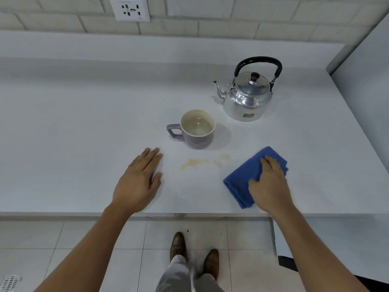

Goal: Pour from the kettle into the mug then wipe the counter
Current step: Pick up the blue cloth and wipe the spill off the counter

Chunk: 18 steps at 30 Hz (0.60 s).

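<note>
A shiny metal kettle [247,98] with a black handle stands upright at the back right of the white counter [84,123], its spout pointing left. A purple mug [194,129] with a cream inside sits in front of it, handle to the left, with clear liquid in it. A pale yellowish spill [202,162] lies on the counter just in front of the mug. To the right of the spill is a folded blue cloth [244,178], and my right hand [268,186] rests flat on top of it. My left hand [140,182] lies flat on the counter, left of the spill, fingers apart.
A wall socket [131,9] sits on the brick-tiled wall behind the counter. A grey panel [362,91] closes off the counter's right side. The counter's front edge runs just below my wrists, with tiled floor and my brown shoes [193,253] below. A floor drain [10,282] is at the bottom left.
</note>
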Each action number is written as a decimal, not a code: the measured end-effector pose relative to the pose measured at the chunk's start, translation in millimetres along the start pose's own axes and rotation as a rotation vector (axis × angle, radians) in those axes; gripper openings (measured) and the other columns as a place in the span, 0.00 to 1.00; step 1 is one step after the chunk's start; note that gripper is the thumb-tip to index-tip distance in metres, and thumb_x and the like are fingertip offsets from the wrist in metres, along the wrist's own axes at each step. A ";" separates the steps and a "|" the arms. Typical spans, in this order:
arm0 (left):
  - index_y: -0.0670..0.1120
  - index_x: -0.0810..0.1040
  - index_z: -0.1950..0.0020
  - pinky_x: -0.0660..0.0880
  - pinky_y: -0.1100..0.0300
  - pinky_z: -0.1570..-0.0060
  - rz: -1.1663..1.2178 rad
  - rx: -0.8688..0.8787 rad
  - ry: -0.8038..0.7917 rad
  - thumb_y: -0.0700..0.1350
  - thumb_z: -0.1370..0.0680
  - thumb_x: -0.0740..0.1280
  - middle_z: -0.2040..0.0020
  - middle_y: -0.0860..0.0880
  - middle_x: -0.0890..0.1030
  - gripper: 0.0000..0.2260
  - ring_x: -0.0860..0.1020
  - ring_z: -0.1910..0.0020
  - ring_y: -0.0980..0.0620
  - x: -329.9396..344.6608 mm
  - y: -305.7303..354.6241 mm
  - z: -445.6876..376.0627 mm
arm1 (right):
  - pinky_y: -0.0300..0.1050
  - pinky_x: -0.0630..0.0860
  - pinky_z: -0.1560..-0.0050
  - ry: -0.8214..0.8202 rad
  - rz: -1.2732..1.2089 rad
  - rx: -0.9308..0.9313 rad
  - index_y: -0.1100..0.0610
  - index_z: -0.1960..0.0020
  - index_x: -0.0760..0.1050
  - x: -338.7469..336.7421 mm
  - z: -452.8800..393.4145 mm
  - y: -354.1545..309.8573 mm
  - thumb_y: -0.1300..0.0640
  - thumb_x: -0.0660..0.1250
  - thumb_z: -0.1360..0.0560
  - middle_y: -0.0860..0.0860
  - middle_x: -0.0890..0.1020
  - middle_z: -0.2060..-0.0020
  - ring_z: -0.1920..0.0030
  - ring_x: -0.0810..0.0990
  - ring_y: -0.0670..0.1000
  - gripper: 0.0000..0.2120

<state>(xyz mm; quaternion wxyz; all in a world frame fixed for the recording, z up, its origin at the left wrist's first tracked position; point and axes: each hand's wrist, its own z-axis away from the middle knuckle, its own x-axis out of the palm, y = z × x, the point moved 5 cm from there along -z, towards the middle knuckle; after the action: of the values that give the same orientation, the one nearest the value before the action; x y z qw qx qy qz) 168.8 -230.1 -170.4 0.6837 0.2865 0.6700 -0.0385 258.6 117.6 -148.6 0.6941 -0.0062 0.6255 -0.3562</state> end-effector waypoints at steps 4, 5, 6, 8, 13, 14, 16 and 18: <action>0.48 0.64 0.19 0.49 0.58 0.20 -0.003 0.000 0.001 0.53 0.16 0.55 0.17 0.52 0.61 0.25 0.54 0.17 0.53 0.6 -0.3 -0.7 | 0.54 0.52 0.21 0.139 -0.116 -0.092 0.66 0.24 0.66 17.0 -20.1 -41.6 0.56 0.62 0.17 0.59 0.66 0.22 0.20 0.58 0.58 0.24; 0.48 0.64 0.19 0.49 0.58 0.20 -0.002 -0.001 0.001 0.53 0.16 0.55 0.17 0.52 0.61 0.25 0.54 0.17 0.53 0.7 -0.4 -0.8 | 0.53 0.51 0.20 0.145 -0.116 -0.146 0.66 0.24 0.66 26.2 -17.6 -54.4 0.55 0.62 0.17 0.59 0.66 0.22 0.20 0.57 0.58 0.24; 0.48 0.64 0.19 0.49 0.58 0.20 0.001 -0.001 0.002 0.53 0.16 0.55 0.17 0.53 0.61 0.25 0.54 0.17 0.53 0.8 -0.7 -1.0 | 0.53 0.50 0.20 0.136 -0.101 -0.215 0.65 0.24 0.66 35.9 -11.6 -65.3 0.56 0.61 0.17 0.58 0.66 0.22 0.20 0.57 0.57 0.24; 0.48 0.64 0.19 0.49 0.58 0.20 0.006 0.000 0.003 0.54 0.16 0.55 0.17 0.53 0.62 0.25 0.54 0.17 0.53 0.9 -1.0 -1.1 | 0.56 0.53 0.20 0.085 -0.045 -0.401 0.63 0.24 0.66 52.5 7.3 -75.8 0.63 0.61 0.18 0.56 0.68 0.23 0.19 0.56 0.57 0.23; 0.49 0.64 0.19 0.50 0.58 0.20 0.005 -0.003 0.005 0.54 0.16 0.55 0.17 0.53 0.61 0.25 0.53 0.17 0.54 2.1 -2.8 -0.3 | 0.50 0.54 0.20 -0.147 -0.018 -0.665 0.53 0.21 0.63 50.2 44.2 -33.8 0.73 0.62 0.23 0.45 0.62 0.21 0.19 0.52 0.44 0.33; 0.49 0.64 0.19 0.50 0.57 0.20 0.005 -0.003 0.004 0.54 0.16 0.55 0.17 0.54 0.61 0.25 0.53 0.17 0.54 2.4 -3.2 -0.3 | 0.52 0.56 0.21 -0.132 0.003 -0.663 0.53 0.21 0.62 41.0 41.9 -21.4 0.70 0.62 0.20 0.45 0.62 0.21 0.19 0.54 0.45 0.31; 0.49 0.63 0.19 0.50 0.58 0.20 -0.002 -0.003 0.002 0.54 0.16 0.54 0.17 0.54 0.61 0.26 0.53 0.17 0.54 2.7 -2.6 -0.6 | 0.56 0.59 0.22 -0.038 0.085 -0.623 0.54 0.20 0.61 20.3 27.5 -0.6 0.60 0.60 0.16 0.46 0.62 0.21 0.19 0.56 0.49 0.25; 0.49 0.63 0.19 0.49 0.58 0.20 -0.007 -0.005 0.005 0.55 0.16 0.54 0.17 0.54 0.60 0.26 0.53 0.17 0.54 2.5 -2.6 -0.4 | 0.57 0.57 0.21 0.022 0.159 -0.524 0.55 0.19 0.58 7.0 4.3 7.4 0.53 0.57 0.15 0.48 0.60 0.20 0.19 0.53 0.50 0.25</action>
<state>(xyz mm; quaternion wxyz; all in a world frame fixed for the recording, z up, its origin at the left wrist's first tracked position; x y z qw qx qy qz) 167.5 -231.2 -173.7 0.6826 0.2825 0.6729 -0.0383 265.7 117.7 -157.1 0.6878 -0.1324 0.7024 -0.1265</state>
